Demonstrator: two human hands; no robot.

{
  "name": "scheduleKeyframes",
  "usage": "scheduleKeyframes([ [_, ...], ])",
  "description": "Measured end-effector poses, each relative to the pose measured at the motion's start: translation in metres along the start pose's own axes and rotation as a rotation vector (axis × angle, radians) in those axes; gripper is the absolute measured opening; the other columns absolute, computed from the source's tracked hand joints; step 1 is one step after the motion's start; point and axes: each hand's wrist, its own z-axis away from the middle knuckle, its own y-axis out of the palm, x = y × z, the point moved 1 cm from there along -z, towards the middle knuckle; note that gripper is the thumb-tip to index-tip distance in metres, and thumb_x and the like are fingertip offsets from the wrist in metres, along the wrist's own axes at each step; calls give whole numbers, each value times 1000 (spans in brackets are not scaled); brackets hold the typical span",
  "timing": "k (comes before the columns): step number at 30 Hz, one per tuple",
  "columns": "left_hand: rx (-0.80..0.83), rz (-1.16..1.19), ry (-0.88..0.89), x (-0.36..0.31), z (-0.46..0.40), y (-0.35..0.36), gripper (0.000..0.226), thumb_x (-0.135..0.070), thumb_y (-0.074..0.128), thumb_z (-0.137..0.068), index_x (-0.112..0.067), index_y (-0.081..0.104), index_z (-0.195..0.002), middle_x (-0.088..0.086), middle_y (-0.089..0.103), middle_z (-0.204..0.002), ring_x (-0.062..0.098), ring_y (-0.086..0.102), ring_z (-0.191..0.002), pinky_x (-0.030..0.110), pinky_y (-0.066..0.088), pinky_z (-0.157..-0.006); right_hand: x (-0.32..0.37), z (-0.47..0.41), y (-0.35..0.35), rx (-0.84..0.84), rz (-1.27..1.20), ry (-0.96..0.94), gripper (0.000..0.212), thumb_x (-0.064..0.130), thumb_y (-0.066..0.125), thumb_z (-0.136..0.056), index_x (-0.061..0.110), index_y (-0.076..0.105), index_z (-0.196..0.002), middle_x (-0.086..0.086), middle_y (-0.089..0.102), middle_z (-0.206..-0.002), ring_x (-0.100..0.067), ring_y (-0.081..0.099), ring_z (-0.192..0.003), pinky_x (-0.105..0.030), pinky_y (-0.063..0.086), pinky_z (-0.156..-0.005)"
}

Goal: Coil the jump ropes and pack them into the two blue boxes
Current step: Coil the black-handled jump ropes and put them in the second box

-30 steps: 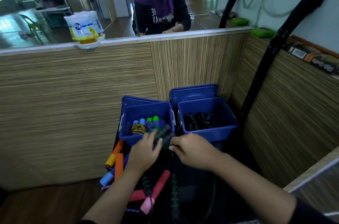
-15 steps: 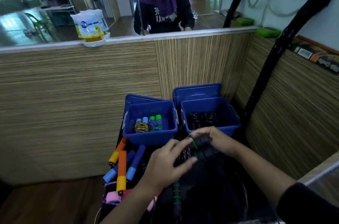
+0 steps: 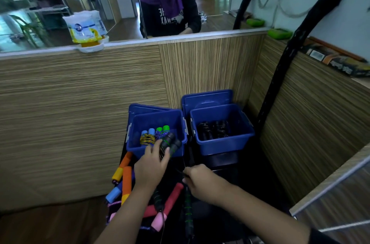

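Packing is the step in hand: the left hand (image 3: 152, 165) grips a coiled black jump rope (image 3: 168, 144) with green-ringed handles, fingers curled round the bundle, and holds it at the near rim of the left blue box (image 3: 138, 123). That box already holds two coiled ropes, one with light-blue handles (image 3: 148, 135) and one with green handles (image 3: 162, 129), standing at its middle. The right blue box (image 3: 243, 133), just beside it, holds black coiled ropes (image 3: 213, 131).

The right hand (image 3: 201, 180) is lower and nearer, fingers curled; it seems to pinch a thin black cord, though the cord is hard to tell against the dark surface. A second black handle with green rings (image 3: 187, 206) lies just below it.

To do this well, I would keep the grip tight on the wraps until the bundle is fully over the rim, so the coil does not spring loose. Since the black ropes sit in the right box, it may be tidier to carry this one there instead of dropping it among the coloured ones. Set it down handles upright, beside the others, not on top.

Loose ropes with orange (image 3: 126, 182), blue (image 3: 113, 193), red (image 3: 173, 195) and pink (image 3: 158, 222) handles lie near, to the left, not yet coiled.
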Motion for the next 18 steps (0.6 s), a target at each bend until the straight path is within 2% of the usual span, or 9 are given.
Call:
scheduleKeyframes([
  [2, 44, -67, 132, 2, 12, 14, 56, -59, 26, -95, -21, 61, -117, 3, 61, -80, 23, 62, -52, 28, 43, -34, 3, 1, -13, 12, 183, -34, 23, 17, 44, -96, 2, 58, -105, -19, 59, -109, -37, 58, -100, -39, 46, -79],
  [5, 130, -16, 342, -5, 32, 23, 41, -50, 41, -88, -28, 51, -121, -1, 61, -80, 20, 64, -57, 26, 43, -38, -6, 3, -34, -31, 371, -130, 26, 24, 44, -96, 17, 60, -115, -6, 58, -112, -29, 57, -104, -36, 40, -81],
  [6, 184, 29, 401, -8, 39, 23, 39, -49, 42, -89, -30, 46, -123, -3, 62, -82, 19, 64, -60, 26, 44, -42, -12, 3, -40, -40, 379, -176, 26, 26, 44, -97, 22, 61, -115, -1, 58, -109, -24, 56, -102, -35, 34, -80],
  [8, 291, 183, 413, -19, 50, 11, 40, -50, 39, -94, -34, 38, -130, -4, 62, -95, 18, 65, -75, 28, 50, -58, -27, 1, -48, -31, 326, -198, 24, 33, 44, -98, 32, 62, -114, 8, 58, -104, -13, 53, -100, -34, 25, -77],
  [10, 318, 337, 336, -25, 55, -2, 51, -58, 30, -95, -35, 33, -141, -5, 62, -116, 14, 63, -99, 30, 51, -80, -44, -2, -51, -31, 213, -153, 23, 40, 47, -96, 35, 63, -110, 12, 58, -101, -7, 50, -99, -33, 29, -82],
  [11, 313, 380, 325, -28, 55, -9, 56, -60, 28, -95, -35, 29, -145, -7, 61, -122, 12, 60, -106, 29, 49, -85, -50, -3, -53, -15, 80, -137, 21, 40, 51, -94, 34, 66, -108, 11, 59, -99, -5, 52, -96, -34, 35, -86],
  [13, 309, 418, 407, -35, 55, -23, 55, -57, 31, -97, -37, 24, -149, -5, 61, -121, 12, 60, -104, 31, 48, -85, -53, -5, -59, 37, -287, -127, 19, 30, 63, -89, 21, 72, -103, 9, 61, -91, -3, 58, -88, -27, 45, -83],
  [15, 330, 411, 528, -42, 56, -34, 53, -55, 33, -99, -40, 23, -149, -2, 57, -113, 15, 59, -95, 33, 48, -79, -52, -4, -68, 132, -574, -78, 16, 16, 70, -84, 9, 74, -98, 8, 66, -85, 1, 61, -80, -15, 45, -74],
  [18, 314, 405, 584, -49, 59, -44, 60, -62, 48, -92, -43, 31, -146, -2, 53, -112, 11, 57, -91, 25, 47, -77, -53, -3, -70, 245, -797, -29, 10, 6, 68, -83, 8, 74, -90, 1, 72, -83, -6, 65, -82, -18, 48, -77],
])
